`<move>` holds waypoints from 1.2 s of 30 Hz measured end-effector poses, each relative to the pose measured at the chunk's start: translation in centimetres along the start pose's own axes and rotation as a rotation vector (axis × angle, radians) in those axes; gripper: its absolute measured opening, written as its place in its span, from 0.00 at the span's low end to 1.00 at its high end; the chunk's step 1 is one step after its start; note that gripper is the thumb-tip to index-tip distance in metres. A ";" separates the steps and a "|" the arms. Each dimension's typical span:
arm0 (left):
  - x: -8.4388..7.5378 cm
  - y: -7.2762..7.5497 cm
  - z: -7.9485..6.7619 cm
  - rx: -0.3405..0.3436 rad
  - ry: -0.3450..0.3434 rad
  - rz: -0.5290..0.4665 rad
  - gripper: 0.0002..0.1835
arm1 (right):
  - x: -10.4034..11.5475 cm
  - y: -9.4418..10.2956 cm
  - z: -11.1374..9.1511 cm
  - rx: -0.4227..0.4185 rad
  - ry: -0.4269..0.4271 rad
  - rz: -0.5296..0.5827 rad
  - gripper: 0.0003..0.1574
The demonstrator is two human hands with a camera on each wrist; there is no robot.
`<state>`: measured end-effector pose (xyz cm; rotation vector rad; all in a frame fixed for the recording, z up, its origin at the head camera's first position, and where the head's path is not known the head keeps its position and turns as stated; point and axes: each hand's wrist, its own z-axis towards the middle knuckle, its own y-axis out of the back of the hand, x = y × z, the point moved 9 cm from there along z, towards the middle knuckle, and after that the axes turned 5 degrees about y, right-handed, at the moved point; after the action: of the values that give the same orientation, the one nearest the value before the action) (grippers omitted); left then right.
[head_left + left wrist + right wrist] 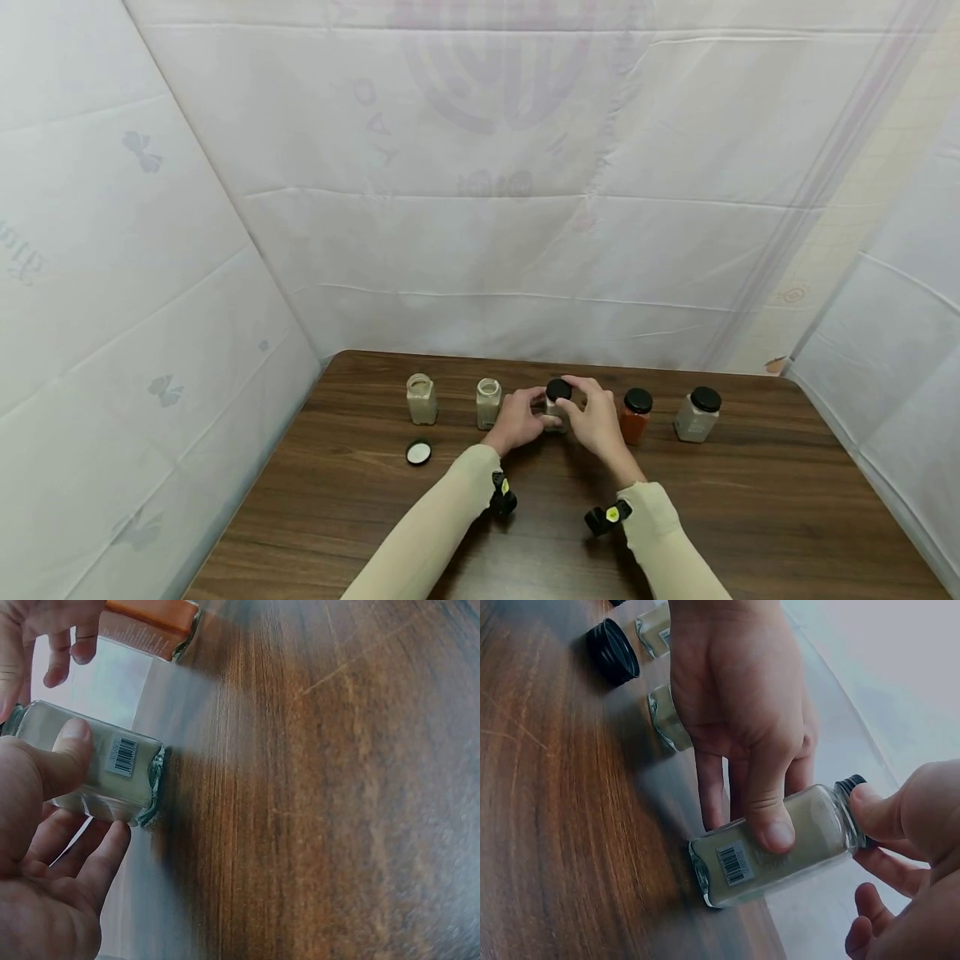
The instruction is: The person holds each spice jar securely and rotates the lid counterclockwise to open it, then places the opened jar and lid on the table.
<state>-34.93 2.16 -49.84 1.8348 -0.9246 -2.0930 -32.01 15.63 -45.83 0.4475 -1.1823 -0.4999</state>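
A glass jar of pale powder (810, 825) with a barcode label stands on the table, its black lid (558, 389) on top. My left hand (517, 421) grips the jar body from the left, thumb on one face and fingers round the other side. With thumb and fingers, my right hand (597, 421) pinches the lid's edge from the right; in the right wrist view the thumb lies along its ridged side. Left of the hands stand two lidless jars, the nearer one (488, 404) and the farther one (422, 400), both with pale contents.
To the right stand a jar of orange-red powder (634, 421) and a pale jar (694, 421), both with black lids. A loose lid (418, 452) lies at left, white inside up. Another black lid (615, 651) shows beside the lidless jars. White cloth walls surround the wooden table (750, 517).
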 end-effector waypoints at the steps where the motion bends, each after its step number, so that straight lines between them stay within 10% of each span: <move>1: 0.0 0.0 0.0 -0.002 -0.003 0.000 0.27 | -0.1 0.0 0.0 0.002 0.000 0.004 0.29; 18: 0.1 -0.1 0.1 -0.002 -0.012 0.020 0.25 | -1.0 -0.3 -0.6 -0.091 -0.088 0.047 0.32; 36: 0.0 0.0 0.0 -0.005 -0.006 0.012 0.27 | -0.7 -0.7 -0.2 0.026 -0.020 0.066 0.31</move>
<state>-34.94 2.17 -49.82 1.8165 -0.9288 -2.0931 -32.14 15.51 -46.79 0.4252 -1.2195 -0.4338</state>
